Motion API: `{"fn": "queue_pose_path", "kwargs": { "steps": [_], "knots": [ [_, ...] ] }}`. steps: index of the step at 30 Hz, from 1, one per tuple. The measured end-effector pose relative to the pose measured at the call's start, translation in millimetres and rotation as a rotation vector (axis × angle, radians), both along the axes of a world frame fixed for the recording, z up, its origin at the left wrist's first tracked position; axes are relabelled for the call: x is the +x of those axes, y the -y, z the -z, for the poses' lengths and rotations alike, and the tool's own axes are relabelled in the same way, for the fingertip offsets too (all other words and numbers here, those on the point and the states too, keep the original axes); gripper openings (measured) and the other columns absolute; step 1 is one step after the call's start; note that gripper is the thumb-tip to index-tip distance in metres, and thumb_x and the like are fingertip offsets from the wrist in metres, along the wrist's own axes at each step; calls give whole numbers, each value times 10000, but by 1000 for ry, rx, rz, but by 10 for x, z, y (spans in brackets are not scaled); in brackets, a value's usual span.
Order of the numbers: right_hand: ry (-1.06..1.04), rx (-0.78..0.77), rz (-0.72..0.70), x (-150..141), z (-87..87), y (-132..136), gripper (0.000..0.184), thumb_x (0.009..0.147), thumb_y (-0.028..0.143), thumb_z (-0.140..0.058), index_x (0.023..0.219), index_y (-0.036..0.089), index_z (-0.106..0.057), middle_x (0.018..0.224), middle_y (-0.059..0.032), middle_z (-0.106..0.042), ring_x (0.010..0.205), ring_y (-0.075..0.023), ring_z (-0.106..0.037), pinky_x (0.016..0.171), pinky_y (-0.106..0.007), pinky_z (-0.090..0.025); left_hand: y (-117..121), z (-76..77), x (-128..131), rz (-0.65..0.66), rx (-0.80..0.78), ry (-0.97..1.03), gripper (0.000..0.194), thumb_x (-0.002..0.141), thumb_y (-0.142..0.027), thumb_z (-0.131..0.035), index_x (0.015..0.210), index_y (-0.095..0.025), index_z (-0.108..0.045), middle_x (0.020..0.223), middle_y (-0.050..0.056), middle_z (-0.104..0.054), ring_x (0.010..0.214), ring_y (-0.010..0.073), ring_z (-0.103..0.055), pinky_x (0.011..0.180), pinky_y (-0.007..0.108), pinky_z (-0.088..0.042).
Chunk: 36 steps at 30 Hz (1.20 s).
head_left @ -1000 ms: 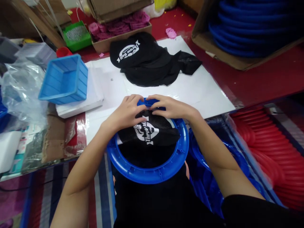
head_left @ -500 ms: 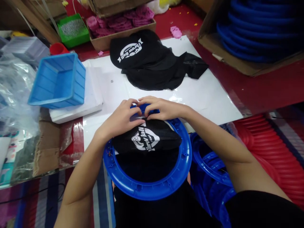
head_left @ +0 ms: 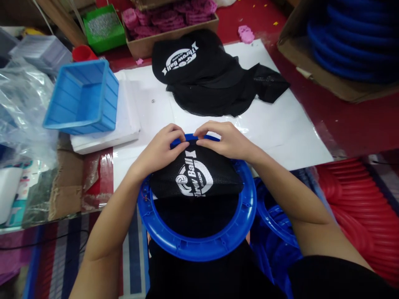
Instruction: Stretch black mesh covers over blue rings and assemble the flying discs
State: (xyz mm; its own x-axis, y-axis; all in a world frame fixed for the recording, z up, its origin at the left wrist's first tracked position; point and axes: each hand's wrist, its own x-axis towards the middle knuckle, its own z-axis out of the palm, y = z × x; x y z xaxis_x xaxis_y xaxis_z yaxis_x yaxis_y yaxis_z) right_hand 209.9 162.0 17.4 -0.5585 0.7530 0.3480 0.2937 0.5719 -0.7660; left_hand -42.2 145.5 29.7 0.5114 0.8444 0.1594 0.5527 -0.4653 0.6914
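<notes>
A blue plastic ring (head_left: 199, 250) rests near my lap, its far side against the table edge. Across its opening lies a black mesh cloth (head_left: 224, 178) with a white "Throw Ball" print, covering the far part. My left hand (head_left: 168, 145) pinches the cloth's far edge at the ring's top, left of the middle. Just to the right, my right hand (head_left: 220, 139) pinches the same edge against the rim. The fingertips of both hands are a small gap apart. More printed black mesh cloths (head_left: 205, 89) lie in a loose pile on the white sheet beyond.
A blue bin (head_left: 82, 99) stands at the left on a white stack. Behind are a green tray (head_left: 104, 31) of small metal parts and a box of pink pieces (head_left: 168, 20). Blue rings (head_left: 352, 45) fill a carton at right; red rings (head_left: 358, 207) lie below.
My hands have moved slightly apart, and the cloth's far edge has been drawn up to the ring's far rim. More of the white print shows. The view has shifted a little.
</notes>
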Motion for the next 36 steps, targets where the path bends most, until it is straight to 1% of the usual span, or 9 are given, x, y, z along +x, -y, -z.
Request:
{"fn": "queue_pose_path", "kwargs": {
  "steps": [3, 9, 13, 20, 25, 30, 36],
  "knots": [
    [32, -48, 4, -28, -17, 13, 90, 964, 249, -695, 989, 206, -770, 970, -48, -800, 911, -231, -737, 873, -376, -563, -4, 13, 26, 3, 19, 3, 65, 994, -262, -674, 949, -216, -678, 1122, 56, -673, 1061, 223, -664, 989, 407, -545],
    [64, -20, 34, -136, 4, 37, 111, 929, 184, -644, 958, 203, -750, 902, -32, -757, 863, -209, -700, 834, -349, -527, -13, 53, 54, -3, 13, 26, 39, 976, -220, -660, 951, -209, -689, 1120, 56, -679, 1071, 220, -671, 993, 398, -547],
    [65, 32, 66, -151, 35, 53, 120, 910, 152, -627, 926, 204, -733, 880, -27, -740, 841, -201, -684, 815, -342, -518, -14, 60, 61, -26, 16, 39, 44, 970, -211, -659, 937, -207, -688, 1108, 53, -683, 1065, 217, -672, 989, 393, -547],
    [88, 147, 68, -145, 89, 63, 159, 911, 130, -616, 924, 206, -755, 869, -34, -739, 827, -197, -684, 796, -340, -523, -16, 74, 72, -52, -3, 51, 61, 964, -213, -660, 910, -212, -688, 1100, 47, -691, 1066, 213, -675, 999, 397, -542],
    [98, 184, 67, -150, 93, 51, 166, 910, 126, -609, 910, 194, -760, 852, -36, -736, 801, -190, -676, 771, -331, -519, -41, 89, 79, -65, -33, 63, 73, 950, -236, -658, 895, -212, -699, 1091, 48, -687, 1064, 215, -672, 1009, 404, -538],
    [125, 182, 47, -140, 87, 40, 168, 916, 141, -602, 914, 202, -758, 851, -40, -733, 826, -201, -679, 788, -340, -525, -77, 82, 88, -69, -89, 67, 71, 897, -223, -657, 859, -215, -717, 1094, 43, -695, 1062, 218, -667, 1027, 409, -531],
    [131, 179, 44, -122, 107, 35, 186, 910, 136, -600, 917, 212, -770, 877, -45, -752, 854, -211, -689, 804, -352, -531, -92, 82, 114, -98, -99, 69, 51, 814, -209, -664, 794, -212, -710, 1070, 41, -695, 1043, 219, -668, 1010, 401, -531]
  ]
}}
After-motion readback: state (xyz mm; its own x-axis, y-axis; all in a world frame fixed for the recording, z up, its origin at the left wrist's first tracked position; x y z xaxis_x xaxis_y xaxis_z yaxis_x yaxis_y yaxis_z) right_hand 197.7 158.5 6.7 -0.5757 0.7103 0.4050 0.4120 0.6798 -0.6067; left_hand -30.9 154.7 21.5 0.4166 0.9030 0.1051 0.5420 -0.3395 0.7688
